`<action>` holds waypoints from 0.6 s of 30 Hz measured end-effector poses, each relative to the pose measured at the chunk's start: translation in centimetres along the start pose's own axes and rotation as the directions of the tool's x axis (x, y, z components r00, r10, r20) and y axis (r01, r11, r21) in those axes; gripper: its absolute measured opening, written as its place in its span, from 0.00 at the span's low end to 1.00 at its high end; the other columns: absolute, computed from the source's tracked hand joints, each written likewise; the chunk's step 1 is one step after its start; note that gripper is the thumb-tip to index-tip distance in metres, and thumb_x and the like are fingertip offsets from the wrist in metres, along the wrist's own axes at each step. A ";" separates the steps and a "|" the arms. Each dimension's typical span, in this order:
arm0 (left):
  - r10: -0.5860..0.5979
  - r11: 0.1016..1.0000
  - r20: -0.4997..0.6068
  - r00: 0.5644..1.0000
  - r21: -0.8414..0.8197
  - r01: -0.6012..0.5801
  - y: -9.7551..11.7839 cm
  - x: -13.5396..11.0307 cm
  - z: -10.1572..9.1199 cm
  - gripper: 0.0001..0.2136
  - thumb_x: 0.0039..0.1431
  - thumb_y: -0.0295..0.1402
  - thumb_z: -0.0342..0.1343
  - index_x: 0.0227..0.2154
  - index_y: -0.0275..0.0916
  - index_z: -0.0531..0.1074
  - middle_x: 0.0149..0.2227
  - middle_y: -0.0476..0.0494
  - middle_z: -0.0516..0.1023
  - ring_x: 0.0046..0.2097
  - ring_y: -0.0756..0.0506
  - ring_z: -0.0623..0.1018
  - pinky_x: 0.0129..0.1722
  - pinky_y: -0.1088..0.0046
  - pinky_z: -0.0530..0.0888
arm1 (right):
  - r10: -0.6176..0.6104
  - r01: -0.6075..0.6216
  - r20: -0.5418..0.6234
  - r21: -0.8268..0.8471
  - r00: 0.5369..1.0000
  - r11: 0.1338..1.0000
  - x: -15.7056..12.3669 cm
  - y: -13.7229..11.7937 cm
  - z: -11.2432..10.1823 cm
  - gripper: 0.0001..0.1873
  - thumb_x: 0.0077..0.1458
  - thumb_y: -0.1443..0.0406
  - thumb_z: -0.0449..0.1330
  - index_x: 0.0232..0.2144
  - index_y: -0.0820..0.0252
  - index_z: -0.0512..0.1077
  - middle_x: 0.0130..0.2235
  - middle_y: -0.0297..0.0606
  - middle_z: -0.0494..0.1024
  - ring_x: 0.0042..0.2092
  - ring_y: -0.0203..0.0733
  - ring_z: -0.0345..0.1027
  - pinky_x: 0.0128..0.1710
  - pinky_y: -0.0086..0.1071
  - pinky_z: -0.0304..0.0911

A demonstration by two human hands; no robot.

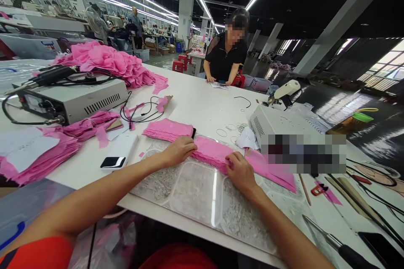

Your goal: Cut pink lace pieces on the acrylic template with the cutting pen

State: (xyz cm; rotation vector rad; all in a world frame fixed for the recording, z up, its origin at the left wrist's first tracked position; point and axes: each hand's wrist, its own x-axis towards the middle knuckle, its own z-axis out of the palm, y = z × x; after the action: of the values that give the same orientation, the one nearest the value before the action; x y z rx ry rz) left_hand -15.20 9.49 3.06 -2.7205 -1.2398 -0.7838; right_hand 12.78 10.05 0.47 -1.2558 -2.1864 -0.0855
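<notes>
A stack of pink fabric pieces (211, 151) lies across the far edge of a clear plastic tray (195, 189) with compartments of small pale bits. My left hand (179, 150) grips the left end of this stack, fingers curled over it. My right hand (240, 172) pinches the stack's near edge further right, fingers closed on the fabric. Another pink stack (168, 129) lies just beyond my left hand. More pink fabric (271, 172) stretches to the right of my right hand.
A grey machine box (72, 101) with cables sits at the left, a heap of pink fabric (110, 61) behind it, and a phone (112, 162) near pink scraps. A white machine (277, 124) stands on the right. A person in black (225, 56) leans on the table's far edge.
</notes>
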 end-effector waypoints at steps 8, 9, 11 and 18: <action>0.041 0.999 0.198 0.979 -0.013 -0.040 1.8 -8.5 -4.3 0.13 0.64 0.24 0.42 0.35 0.40 0.73 0.36 0.42 0.75 0.40 0.46 0.73 0.45 0.66 0.69 | -0.453 0.444 0.048 0.127 0.890 0.887 -4.2 -4.4 -0.5 0.12 0.54 0.75 0.53 0.35 0.57 0.73 0.32 0.37 0.76 0.33 0.37 0.69 0.33 0.31 0.65; 0.038 0.999 0.227 0.973 -0.015 -0.035 2.0 -9.2 -4.8 0.13 0.63 0.24 0.42 0.35 0.40 0.73 0.35 0.42 0.75 0.40 0.46 0.73 0.46 0.66 0.68 | -0.490 0.476 0.054 0.167 0.870 0.863 -4.5 -5.0 -0.6 0.12 0.55 0.74 0.53 0.36 0.57 0.73 0.31 0.37 0.76 0.33 0.37 0.69 0.32 0.31 0.66; 0.033 0.999 0.277 0.960 -0.024 -0.027 2.1 -10.1 -5.7 0.12 0.60 0.23 0.45 0.33 0.41 0.73 0.34 0.43 0.75 0.39 0.46 0.73 0.47 0.66 0.68 | -0.522 0.487 0.075 0.266 0.850 0.832 -4.6 -5.7 -1.2 0.12 0.56 0.73 0.54 0.38 0.58 0.74 0.32 0.38 0.77 0.33 0.37 0.70 0.33 0.31 0.67; -0.096 0.995 0.262 0.960 0.053 0.085 0.9 -5.9 -4.7 0.10 0.58 0.24 0.48 0.36 0.38 0.74 0.36 0.42 0.75 0.39 0.45 0.74 0.43 0.69 0.69 | -0.229 0.142 0.116 0.501 0.966 0.854 -0.1 -4.8 -1.4 0.10 0.56 0.66 0.55 0.39 0.56 0.75 0.35 0.38 0.78 0.32 0.35 0.72 0.31 0.30 0.69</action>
State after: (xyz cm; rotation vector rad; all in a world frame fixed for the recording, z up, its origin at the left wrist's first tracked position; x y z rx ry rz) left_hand -19.81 3.64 4.50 -2.8219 -1.4203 -0.4036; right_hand 9.65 6.91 2.66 -0.7829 -2.2718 0.4920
